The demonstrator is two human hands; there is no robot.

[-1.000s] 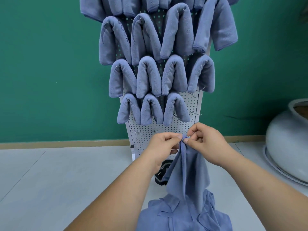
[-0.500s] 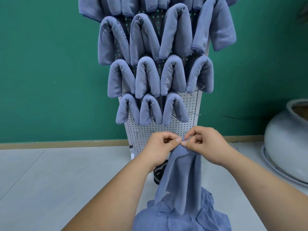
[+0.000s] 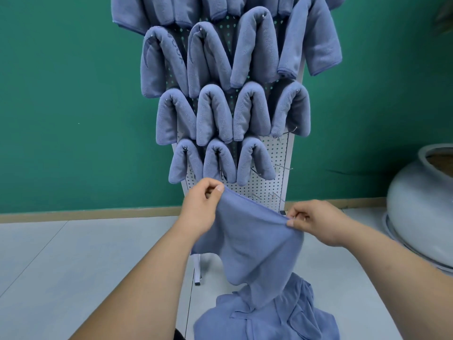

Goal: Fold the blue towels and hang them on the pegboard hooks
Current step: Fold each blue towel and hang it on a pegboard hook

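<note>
I have a soft, fleecy blue microfibre towel stretched between my two hands in front of the lower part of the white perforated metal pegboard. My left hand pinches one end of the towel's hemmed top edge between thumb and curled fingers. My right hand pinches the other end the same way, lower down, so the edge slopes. The two hands are well apart. The cloth sags in a loose pouch, and its tail reaches the crumpled heap of blue towels on the pale tiled floor at the foot of the board.

Plump folded blue towels hang in rows as rounded arches over thin wire hooks; a few hooks low on the board are bare. One upper towel carries dark stitched lettering that I cannot read. A smooth, round grey ceramic pot stands near the floor's far edge.
</note>
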